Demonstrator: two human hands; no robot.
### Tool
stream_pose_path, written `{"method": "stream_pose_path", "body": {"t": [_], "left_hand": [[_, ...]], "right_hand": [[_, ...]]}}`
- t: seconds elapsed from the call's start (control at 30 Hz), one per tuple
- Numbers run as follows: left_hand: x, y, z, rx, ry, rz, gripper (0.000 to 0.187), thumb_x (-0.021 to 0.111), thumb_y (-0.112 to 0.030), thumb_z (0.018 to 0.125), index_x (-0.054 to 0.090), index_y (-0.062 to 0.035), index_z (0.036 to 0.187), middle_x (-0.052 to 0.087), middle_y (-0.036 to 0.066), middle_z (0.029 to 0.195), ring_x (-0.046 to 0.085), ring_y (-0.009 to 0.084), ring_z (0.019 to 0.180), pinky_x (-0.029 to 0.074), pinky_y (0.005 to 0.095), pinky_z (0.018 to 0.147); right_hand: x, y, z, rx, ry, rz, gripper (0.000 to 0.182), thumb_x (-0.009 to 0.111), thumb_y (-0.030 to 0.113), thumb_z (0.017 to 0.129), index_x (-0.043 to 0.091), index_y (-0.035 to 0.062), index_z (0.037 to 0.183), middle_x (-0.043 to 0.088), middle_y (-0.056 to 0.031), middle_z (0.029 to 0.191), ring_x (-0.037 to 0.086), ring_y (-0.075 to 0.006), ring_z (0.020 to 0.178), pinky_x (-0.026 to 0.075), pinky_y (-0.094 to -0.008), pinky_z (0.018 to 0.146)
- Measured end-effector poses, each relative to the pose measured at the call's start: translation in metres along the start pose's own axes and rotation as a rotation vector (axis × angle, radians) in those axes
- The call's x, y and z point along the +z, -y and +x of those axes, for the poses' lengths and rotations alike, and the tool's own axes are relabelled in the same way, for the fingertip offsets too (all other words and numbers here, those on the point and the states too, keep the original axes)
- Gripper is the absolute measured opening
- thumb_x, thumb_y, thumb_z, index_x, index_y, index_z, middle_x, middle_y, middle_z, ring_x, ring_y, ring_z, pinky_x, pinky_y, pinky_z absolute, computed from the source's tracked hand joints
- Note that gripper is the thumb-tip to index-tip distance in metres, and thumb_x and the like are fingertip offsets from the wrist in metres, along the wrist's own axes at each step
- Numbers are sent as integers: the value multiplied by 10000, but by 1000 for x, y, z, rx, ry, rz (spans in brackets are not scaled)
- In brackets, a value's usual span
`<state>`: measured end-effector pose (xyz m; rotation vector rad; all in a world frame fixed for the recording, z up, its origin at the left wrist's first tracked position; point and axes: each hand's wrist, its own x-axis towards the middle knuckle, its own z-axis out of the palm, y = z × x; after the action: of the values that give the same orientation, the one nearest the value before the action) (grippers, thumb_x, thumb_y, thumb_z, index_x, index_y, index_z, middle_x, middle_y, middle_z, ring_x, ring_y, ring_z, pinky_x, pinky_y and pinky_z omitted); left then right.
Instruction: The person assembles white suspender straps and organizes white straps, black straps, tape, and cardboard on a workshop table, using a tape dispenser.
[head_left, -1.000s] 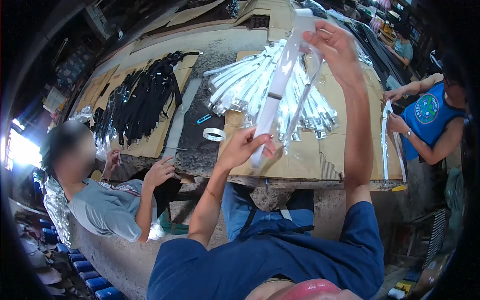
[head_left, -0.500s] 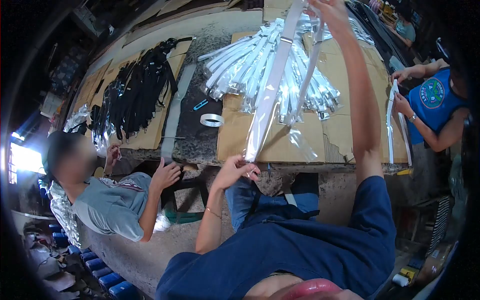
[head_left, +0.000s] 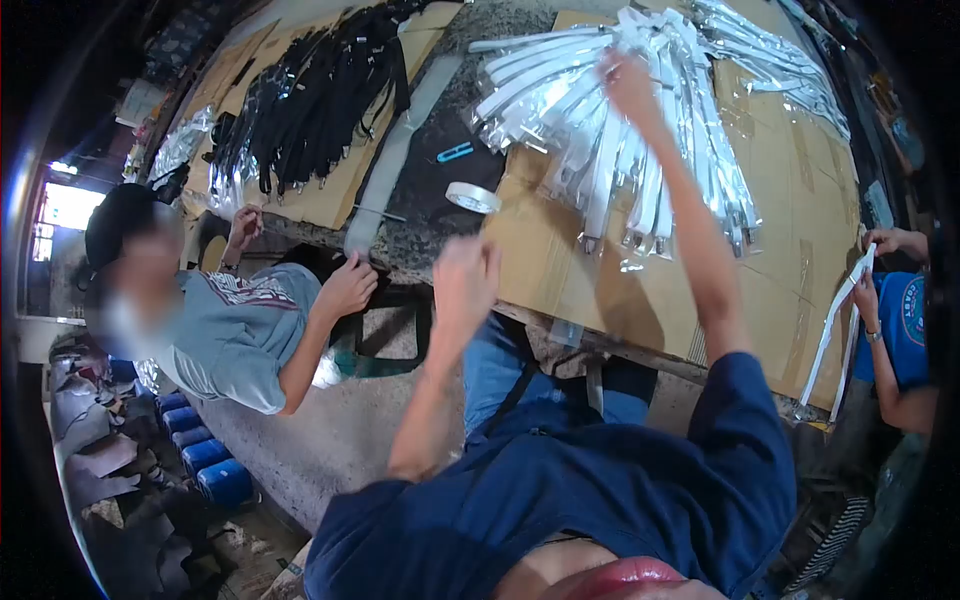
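A fanned pile of white straps (head_left: 690, 170) in clear plastic sleeves lies on cardboard (head_left: 545, 230). My right hand (head_left: 632, 88) is over the upper part of this pile, fingers at the straps. Blur keeps me from seeing whether it grips one. My left hand (head_left: 465, 285) is raised near the table's front edge, smeared by motion, and no strap shows in it. Just beyond it lies a roll of clear tape (head_left: 473, 197). Farther back is a small blue tool (head_left: 455, 153), perhaps thread snips.
Black straps (head_left: 330, 100) are heaped on cardboard at the left. More wrapped white straps (head_left: 780, 60) lie at the back right. A co-worker in grey (head_left: 235, 320) sits on my left. Another co-worker's hands (head_left: 868, 285) hold a white strap (head_left: 835, 320) at the right edge.
The sleeved white strap stretched between my hands is now out of them, apparently on the pile. My left hand has lifted off its lower end. The camera view has shifted.
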<state>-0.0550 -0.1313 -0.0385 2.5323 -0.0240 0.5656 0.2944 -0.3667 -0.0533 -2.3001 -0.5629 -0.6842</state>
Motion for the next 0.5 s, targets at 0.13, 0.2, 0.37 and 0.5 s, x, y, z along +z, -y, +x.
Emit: {"method": "stream_pose_path", "body": {"t": [0.13, 0.2, 0.37, 0.5], "left_hand": [[14, 23, 103, 406, -77, 68, 155, 703, -157, 803, 673, -49, 911, 669, 113, 965, 630, 300, 901, 504, 402, 772], [30, 43, 123, 371, 392, 282, 231, 694, -255, 799, 678, -63, 926, 684, 123, 939, 650, 321, 895, 515, 428, 766], [43, 60, 123, 254, 671, 264, 366, 682, -357, 769, 688, -81, 1010, 688, 181, 881, 662, 365, 868, 530, 454, 744], [15, 50, 108, 218, 589, 343, 324, 652, -299, 785, 691, -108, 1044, 686, 196, 901, 656, 367, 886, 531, 466, 768]], "right_hand": [[38, 134, -142, -39, 759, 403, 342, 733, 261, 776, 638, -3, 971, 661, -204, 933, 657, -329, 882, 511, -430, 772], [54, 153, -170, 36, 667, 288, 309, 699, 232, 784, 637, -19, 953, 629, -225, 922, 623, -374, 941, 494, -456, 823], [60, 158, -189, 196, 482, 231, 234, 648, 177, 802, 654, -19, 930, 611, -225, 923, 597, -385, 969, 482, -452, 862], [43, 166, -176, 166, 607, 295, 181, 648, 131, 793, 678, -9, 903, 670, -200, 861, 651, -368, 873, 514, -442, 789]]}}
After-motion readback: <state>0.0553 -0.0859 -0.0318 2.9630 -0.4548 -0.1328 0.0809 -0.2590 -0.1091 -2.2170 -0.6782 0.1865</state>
